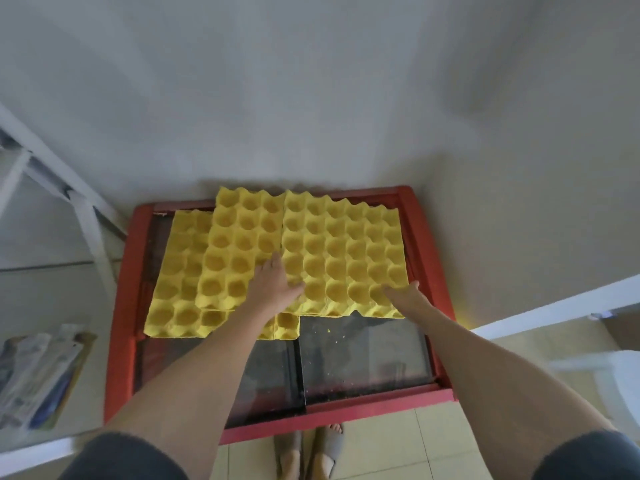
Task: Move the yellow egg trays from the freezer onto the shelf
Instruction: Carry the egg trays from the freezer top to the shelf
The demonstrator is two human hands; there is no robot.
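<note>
Yellow egg trays lie overlapping on the glass lid of a red chest freezer (121, 306). The right tray (343, 254) sits on top, a middle tray (235, 251) beside it, and a lower left tray (176, 299) beneath. My left hand (273, 284) rests flat with spread fingers on the seam between the middle and right trays. My right hand (405, 292) grasps the right tray's near right corner, thumb on top. The fingers underneath are hidden.
A white metal shelf frame (86, 216) stands to the left of the freezer, with packets (38, 375) on a surface below it. White ledges run at the right. My feet in slippers (311, 452) stand on the tiled floor in front.
</note>
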